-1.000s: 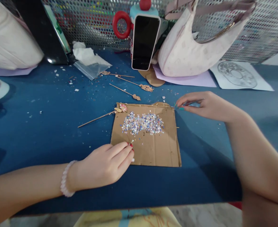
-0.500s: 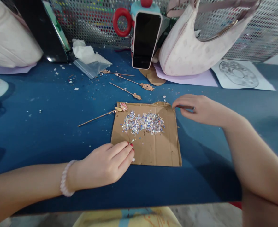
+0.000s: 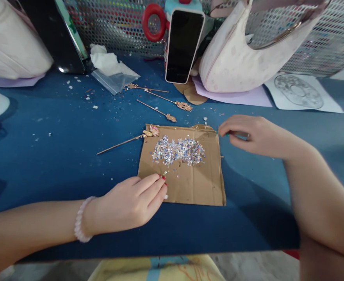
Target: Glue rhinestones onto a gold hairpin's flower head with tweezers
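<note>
A brown cardboard piece (image 3: 207, 183) lies on the table, with a heap of glittering blue, white and violet chips (image 3: 177, 150) on it. My left hand (image 3: 139, 199) rests at its lower left, fingers pressed together in a pinch. Tiny pale pieces show at those fingertips; what they hold, if anything, is hidden. By the upper right corner my right hand (image 3: 245, 134) hovers with bent fingers, a gap showing between thumb and fingers. A hairpin (image 3: 122, 144) lies with its pink flower end on the upper left corner.
Several gold hairpins (image 3: 170, 117) lie beyond the cardboard. Farther back are a plastic bag with tissue (image 3: 110, 70), an upright phone (image 3: 183, 47), a pale handbag (image 3: 227, 70) and a paper with a drawing (image 3: 303, 91). A tape roll (image 3: 2, 105) sits at left.
My right hand has shifted slightly right, away from the cardboard's corner. The left hand keeps its place on the cardboard, and the view has shifted a little.
</note>
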{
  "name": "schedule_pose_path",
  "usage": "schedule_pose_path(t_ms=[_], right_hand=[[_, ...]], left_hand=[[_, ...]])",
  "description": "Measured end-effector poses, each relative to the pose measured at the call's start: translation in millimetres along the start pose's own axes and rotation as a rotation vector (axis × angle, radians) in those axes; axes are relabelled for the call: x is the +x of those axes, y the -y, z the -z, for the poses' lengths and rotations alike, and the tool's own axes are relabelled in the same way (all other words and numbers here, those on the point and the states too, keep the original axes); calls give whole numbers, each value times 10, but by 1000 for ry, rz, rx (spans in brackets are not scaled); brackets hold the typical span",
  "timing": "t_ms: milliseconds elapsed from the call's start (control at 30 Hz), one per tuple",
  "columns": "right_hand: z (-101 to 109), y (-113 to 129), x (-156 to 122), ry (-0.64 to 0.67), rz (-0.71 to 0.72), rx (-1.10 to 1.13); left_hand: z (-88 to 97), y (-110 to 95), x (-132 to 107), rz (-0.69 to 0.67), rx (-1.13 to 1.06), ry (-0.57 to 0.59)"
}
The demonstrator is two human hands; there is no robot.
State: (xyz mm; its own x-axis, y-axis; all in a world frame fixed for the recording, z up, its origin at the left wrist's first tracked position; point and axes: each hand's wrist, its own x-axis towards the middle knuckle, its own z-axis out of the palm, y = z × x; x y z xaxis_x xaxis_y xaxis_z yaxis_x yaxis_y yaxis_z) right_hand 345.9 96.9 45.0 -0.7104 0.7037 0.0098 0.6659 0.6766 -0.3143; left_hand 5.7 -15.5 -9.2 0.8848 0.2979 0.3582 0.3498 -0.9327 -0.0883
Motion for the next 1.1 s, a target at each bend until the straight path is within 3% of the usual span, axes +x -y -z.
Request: schedule_pose_path(t_ms=[167, 333, 567, 900, 1100], right_hand=[[48, 29, -20, -30, -10, 64], [34, -13, -20, -21, -39, -7], [-59, -37, 38, 9, 53, -19], [-2, -14, -5, -137, 2, 135], [-12, -50, 5, -144, 23, 104]], left_hand=[[-1, 3, 12, 0, 1, -7], [-3, 3, 20, 4, -1, -10], [7, 16, 24, 9, -6, -1], [4, 9, 25, 9, -14, -1], [2, 5, 18, 9, -12, -7]])
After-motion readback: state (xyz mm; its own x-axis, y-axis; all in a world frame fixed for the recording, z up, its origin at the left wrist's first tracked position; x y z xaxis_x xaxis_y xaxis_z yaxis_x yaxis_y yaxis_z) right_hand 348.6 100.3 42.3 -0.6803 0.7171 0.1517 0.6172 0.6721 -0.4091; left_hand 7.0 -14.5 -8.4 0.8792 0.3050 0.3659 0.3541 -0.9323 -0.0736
